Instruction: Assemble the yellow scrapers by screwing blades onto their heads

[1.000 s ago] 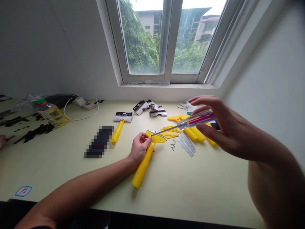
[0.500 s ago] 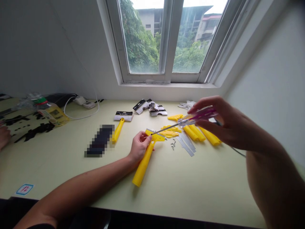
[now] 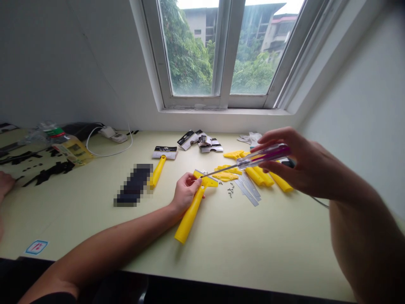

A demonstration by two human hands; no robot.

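My left hand (image 3: 186, 192) is closed on the head of a yellow scraper (image 3: 190, 217), whose handle slants down toward me. A grey blade edge shows along the top of its head. Between the fingers and thumb of my right hand (image 3: 294, 162) is a screwdriver (image 3: 264, 156) with a clear and purple handle. Its shaft points down to the left, and the tip meets the scraper head beside my left thumb. Small screws (image 3: 230, 190) lie just right of the scraper. Flat metal blades (image 3: 249, 190) and yellow scraper heads (image 3: 226, 174) are scattered beyond them.
Yellow handles (image 3: 257, 176) lie under my right hand. A packaged scraper (image 3: 158, 171) and a pixelated dark object (image 3: 134, 185) are left of centre. Card packages (image 3: 202, 141) sit by the window. At far left are a bottle (image 3: 68, 145), black scraps (image 3: 50, 171) and another person's hand (image 3: 5, 183).
The screwdriver's handle looks slightly turned in my right hand, with its tip still at the scraper head. The whole view has shifted a little. My left hand keeps its hold.
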